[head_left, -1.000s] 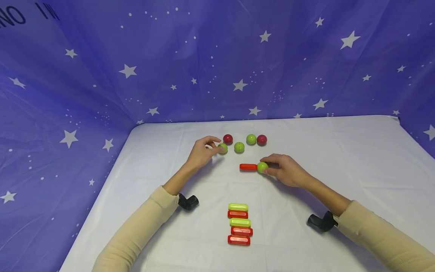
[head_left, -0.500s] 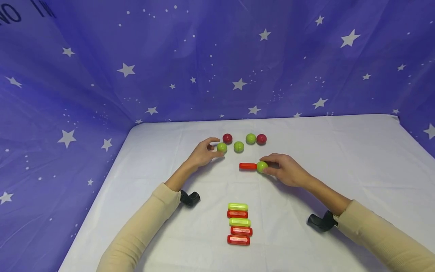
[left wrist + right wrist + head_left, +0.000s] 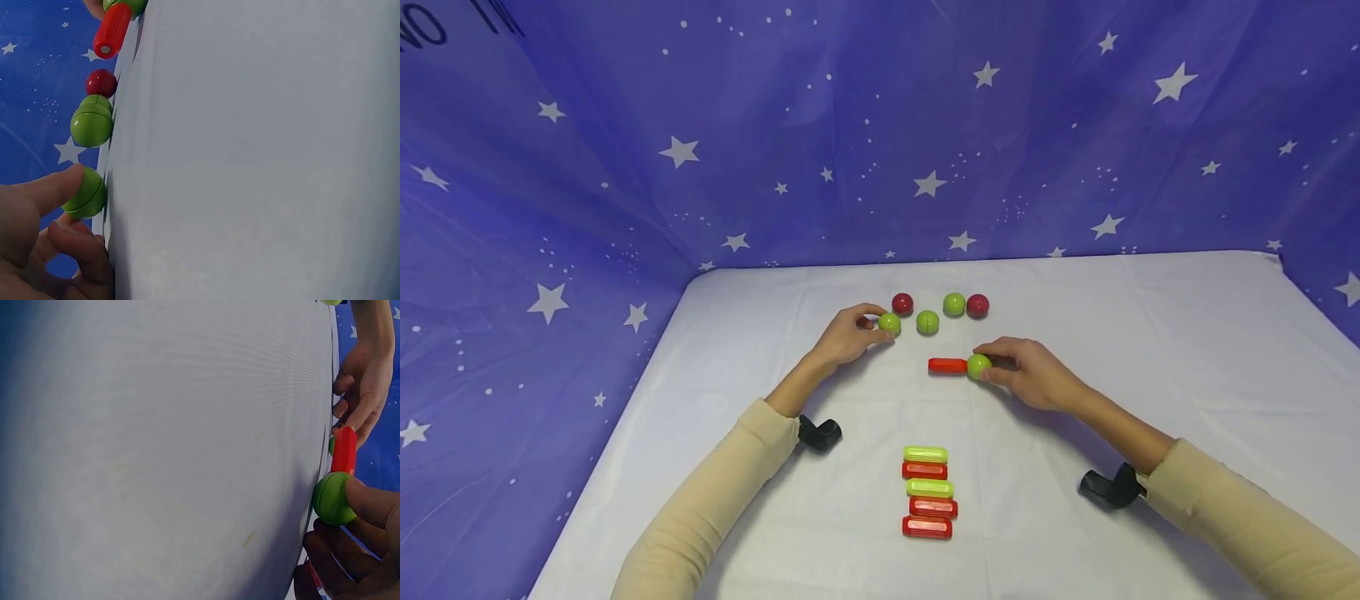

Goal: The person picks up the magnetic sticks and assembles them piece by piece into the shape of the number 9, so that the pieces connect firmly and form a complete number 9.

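My left hand [image 3: 846,335] pinches a shiny green ball [image 3: 890,323] between thumb and fingers at the left end of a loose group of balls. In the left wrist view the thumb lies against that ball's seamed side. My right hand [image 3: 1033,375] pinches another green ball [image 3: 979,367], nearer the middle of the table. A red rod [image 3: 947,366] lies end-on against this second ball and points left; its far end, seen in the left wrist view, has a grey metal-looking dot [image 3: 106,50].
Near the left hand are a red ball [image 3: 902,304] and a green ball [image 3: 928,322]. Farther right, a green ball [image 3: 954,304] sits beside a red ball [image 3: 977,306]. Several red and yellow-green rods [image 3: 929,488] lie stacked side by side toward the front of the white-covered table [image 3: 1150,333].
The left thumb and fingers spread a little around the green ball, then came in against it again. My right hand keeps its place with the ball and red rod.
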`<state>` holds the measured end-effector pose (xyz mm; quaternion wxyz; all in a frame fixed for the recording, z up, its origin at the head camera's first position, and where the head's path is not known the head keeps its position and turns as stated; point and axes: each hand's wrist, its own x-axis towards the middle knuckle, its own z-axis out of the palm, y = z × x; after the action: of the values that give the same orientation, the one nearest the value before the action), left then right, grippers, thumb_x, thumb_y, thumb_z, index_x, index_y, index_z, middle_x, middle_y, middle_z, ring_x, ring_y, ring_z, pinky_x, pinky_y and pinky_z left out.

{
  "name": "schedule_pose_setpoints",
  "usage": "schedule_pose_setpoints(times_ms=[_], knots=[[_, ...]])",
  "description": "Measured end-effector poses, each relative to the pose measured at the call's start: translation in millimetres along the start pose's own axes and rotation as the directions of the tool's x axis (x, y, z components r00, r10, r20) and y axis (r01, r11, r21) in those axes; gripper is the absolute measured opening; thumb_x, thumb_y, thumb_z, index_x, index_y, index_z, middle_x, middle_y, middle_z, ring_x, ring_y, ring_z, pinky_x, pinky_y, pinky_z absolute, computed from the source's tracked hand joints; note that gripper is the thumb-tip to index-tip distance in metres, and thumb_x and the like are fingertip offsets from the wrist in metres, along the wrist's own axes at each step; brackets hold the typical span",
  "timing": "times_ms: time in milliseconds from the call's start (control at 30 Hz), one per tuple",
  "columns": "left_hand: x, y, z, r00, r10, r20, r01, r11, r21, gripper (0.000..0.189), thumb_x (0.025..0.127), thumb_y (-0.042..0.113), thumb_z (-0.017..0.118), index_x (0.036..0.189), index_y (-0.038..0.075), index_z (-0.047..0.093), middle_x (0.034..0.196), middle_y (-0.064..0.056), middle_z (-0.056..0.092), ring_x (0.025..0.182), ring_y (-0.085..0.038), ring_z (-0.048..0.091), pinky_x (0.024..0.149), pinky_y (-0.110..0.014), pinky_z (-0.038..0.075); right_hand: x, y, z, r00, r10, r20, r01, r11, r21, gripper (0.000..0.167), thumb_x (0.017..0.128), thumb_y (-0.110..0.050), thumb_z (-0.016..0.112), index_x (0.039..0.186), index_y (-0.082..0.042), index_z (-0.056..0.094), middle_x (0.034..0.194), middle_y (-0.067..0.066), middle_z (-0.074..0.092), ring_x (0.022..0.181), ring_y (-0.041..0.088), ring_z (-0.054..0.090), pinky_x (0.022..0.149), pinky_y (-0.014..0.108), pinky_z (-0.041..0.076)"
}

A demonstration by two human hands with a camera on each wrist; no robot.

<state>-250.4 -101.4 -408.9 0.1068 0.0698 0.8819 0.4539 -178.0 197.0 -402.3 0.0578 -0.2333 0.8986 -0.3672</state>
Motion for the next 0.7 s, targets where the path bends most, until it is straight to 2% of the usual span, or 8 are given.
schedule_pose_setpoints(times_ms=[400, 500, 700], knots=[[1.0, -1.7, -1.1, 1.0, 0.01, 0.013, -0.01, 1.0, 0.02, 0.044, 0.089, 0.027, 0.075, 0.126, 0.007, 0.062, 0.111, -0.012, 0.06, 0.099, -0.024, 0.052, 0.079, -0.033, 0.041, 0.5, 0.8, -0.5, 1.0, 0.0, 0.006, 0.0, 1.0, -0.003, 0.036, 0.09, -0.007, 0.071, 0.124, 0.003, 0.064, 0.113, 0.011, 0.068, 0.104, 0.029, 0.06, 0.095, 0.051, 0.046], [0.8, -2.7, -1.4, 1.0, 0.009, 0.014, -0.01, 1.0, 0.012, 0.044, 0.088, 0.028, 0.075, 0.125, 0.007, 0.062, 0.11, -0.012, 0.06, 0.095, -0.022, 0.052, 0.073, -0.03, 0.042, 0.9, 1.1, -0.3, 1.0, 0.0, 0.008, 0.0, 1.0, -0.002, 0.036, 0.091, -0.007, 0.071, 0.125, 0.004, 0.064, 0.113, 0.011, 0.067, 0.105, 0.029, 0.06, 0.095, 0.052, 0.046], [0.1, -5.7, -3.8, 0.999, 0.018, 0.045, -0.016, 0.999, -0.03, 0.046, 0.089, 0.032, 0.074, 0.125, 0.005, 0.061, 0.107, -0.009, 0.059, 0.065, -0.014, 0.049, 0.053, -0.025, 0.04, 1.5, 1.7, 0.7, 1.0, -0.003, 0.006, 0.003, 1.0, -0.006, 0.036, 0.091, -0.008, 0.071, 0.124, 0.003, 0.064, 0.112, 0.01, 0.067, 0.101, 0.027, 0.059, 0.094, 0.051, 0.047]])
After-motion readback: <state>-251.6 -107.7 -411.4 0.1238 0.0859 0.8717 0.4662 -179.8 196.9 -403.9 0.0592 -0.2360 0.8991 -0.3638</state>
